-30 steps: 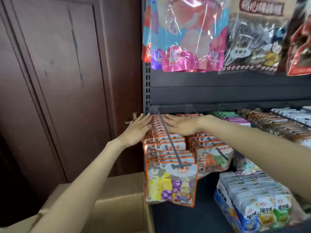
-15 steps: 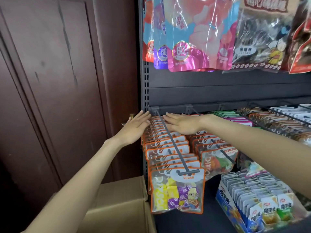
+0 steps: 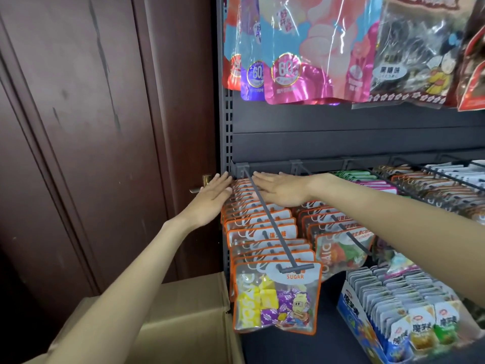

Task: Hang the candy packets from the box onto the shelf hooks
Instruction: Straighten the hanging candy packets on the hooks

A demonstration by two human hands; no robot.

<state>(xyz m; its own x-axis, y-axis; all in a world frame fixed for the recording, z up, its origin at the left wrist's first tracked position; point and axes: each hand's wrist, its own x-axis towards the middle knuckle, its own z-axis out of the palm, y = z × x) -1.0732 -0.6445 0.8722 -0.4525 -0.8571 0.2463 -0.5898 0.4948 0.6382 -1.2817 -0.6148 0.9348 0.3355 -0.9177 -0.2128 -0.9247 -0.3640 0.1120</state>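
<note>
Several orange-edged candy packets (image 3: 275, 298) hang in a long row on a grey shelf hook (image 3: 270, 227) at the left end of the dark shelf. The front packet reads SUGAR and shows yellow and purple sweets. My left hand (image 3: 210, 200) lies flat with straight fingers against the left side of the rear packets. My right hand (image 3: 280, 189) rests palm down with straight fingers on the tops of the rear packets, right of the hook. The cardboard box (image 3: 183, 316) sits open at the lower left, its inside hidden.
A second hook (image 3: 349, 232) to the right carries more packets. Large snack bags (image 3: 315, 48) hang above. A blue display carton (image 3: 393, 324) of small packets stands at the lower right. A dark wooden door (image 3: 91, 127) with a brass handle (image 3: 202, 183) fills the left.
Both hands have slid a little further back along the row toward the shelf's rear panel. The view has shifted slightly, so the shelf appears lower and nearer.
</note>
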